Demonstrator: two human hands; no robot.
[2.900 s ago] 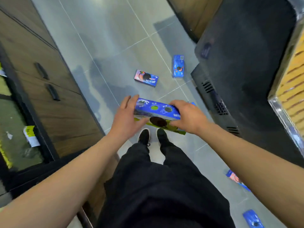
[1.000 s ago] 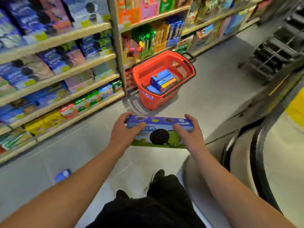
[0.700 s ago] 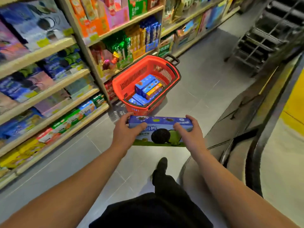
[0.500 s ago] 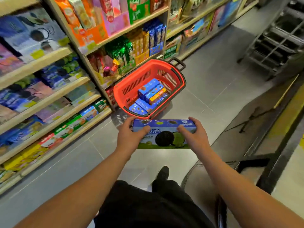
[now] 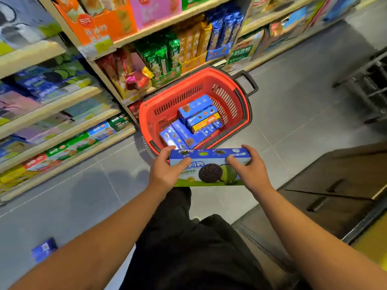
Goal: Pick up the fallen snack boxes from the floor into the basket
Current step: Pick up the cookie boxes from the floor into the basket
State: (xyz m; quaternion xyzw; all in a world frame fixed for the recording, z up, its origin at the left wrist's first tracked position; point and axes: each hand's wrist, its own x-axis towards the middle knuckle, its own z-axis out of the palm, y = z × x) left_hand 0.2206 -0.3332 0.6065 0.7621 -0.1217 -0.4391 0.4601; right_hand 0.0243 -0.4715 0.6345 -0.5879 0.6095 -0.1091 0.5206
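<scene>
The left hand [image 5: 167,172] and right hand [image 5: 249,170] each grip one end of a single long blue-and-green snack box [image 5: 209,167], held level just in front of the one red basket [image 5: 144,114]. Inside the basket lie roughly six blue boxes [image 5: 194,120]. One small blue box [image 5: 44,249] lies on the floor, lower left.

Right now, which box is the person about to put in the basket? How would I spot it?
Find the red basket on the floor by the shelves. Just in front of it, the left hand and right hand hold one long box. Unlike the all-blue boxes inside, it has a green bottom and a green cookie.
</scene>
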